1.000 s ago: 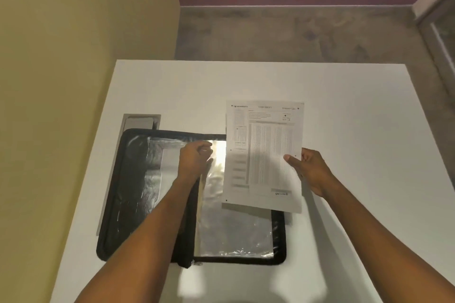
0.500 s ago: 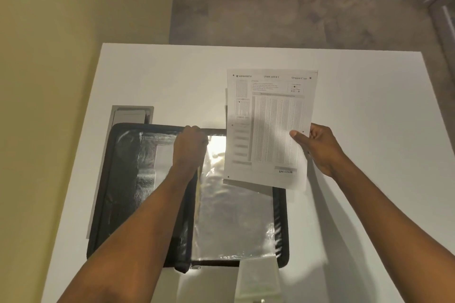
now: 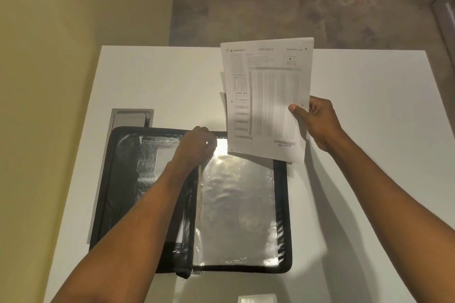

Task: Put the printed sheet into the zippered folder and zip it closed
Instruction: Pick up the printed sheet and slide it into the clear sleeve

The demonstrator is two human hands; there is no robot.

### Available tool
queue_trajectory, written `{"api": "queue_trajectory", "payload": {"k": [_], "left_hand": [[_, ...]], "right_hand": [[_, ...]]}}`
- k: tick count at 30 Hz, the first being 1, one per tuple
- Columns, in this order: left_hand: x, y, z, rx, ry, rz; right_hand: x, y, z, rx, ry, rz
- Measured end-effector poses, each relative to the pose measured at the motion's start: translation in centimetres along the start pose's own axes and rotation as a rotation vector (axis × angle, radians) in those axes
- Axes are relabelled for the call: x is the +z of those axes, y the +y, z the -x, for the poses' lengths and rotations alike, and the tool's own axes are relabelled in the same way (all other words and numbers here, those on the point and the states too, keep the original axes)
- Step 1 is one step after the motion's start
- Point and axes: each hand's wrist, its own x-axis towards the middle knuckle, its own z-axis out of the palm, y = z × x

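Head view: your right hand (image 3: pixel 317 122) pinches the printed sheet (image 3: pixel 267 98) by its right edge, holding it upright above the far right corner of the zippered folder (image 3: pixel 283 204). Your left hand (image 3: pixel 197 146) grips the top of a clear sleeve (image 3: pixel 236 206) by the spine; the folder lies open on the white worktop (image 3: pixel 369 155). You appear to be at the insertion step: next, part the sleeve mouth and slide the sheet in squarely. A yellow wall (image 3: pixel 61 44) stands left, grey floor (image 3: pixel 295 12) beyond.
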Motion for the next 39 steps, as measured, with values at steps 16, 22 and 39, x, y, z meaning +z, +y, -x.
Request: {"api": "queue_trajectory", "payload": {"k": [16,22,39], "left_hand": [[0.0,0.9,0.0,-0.071,-0.001,0.064],[-0.3,0.9,0.2,-0.06,0.039,0.025],[1.1,5.4,-2.5,-0.029,-0.114,0.054]], "right_hand": [[4.4,-7.2,-7.2,-0.142,-0.217,0.207],[6.0,-6.6,-8.1,-0.113,-0.323,0.235],[9.0,-1.3,-10.4,0.136,-0.461,0.056]]}}
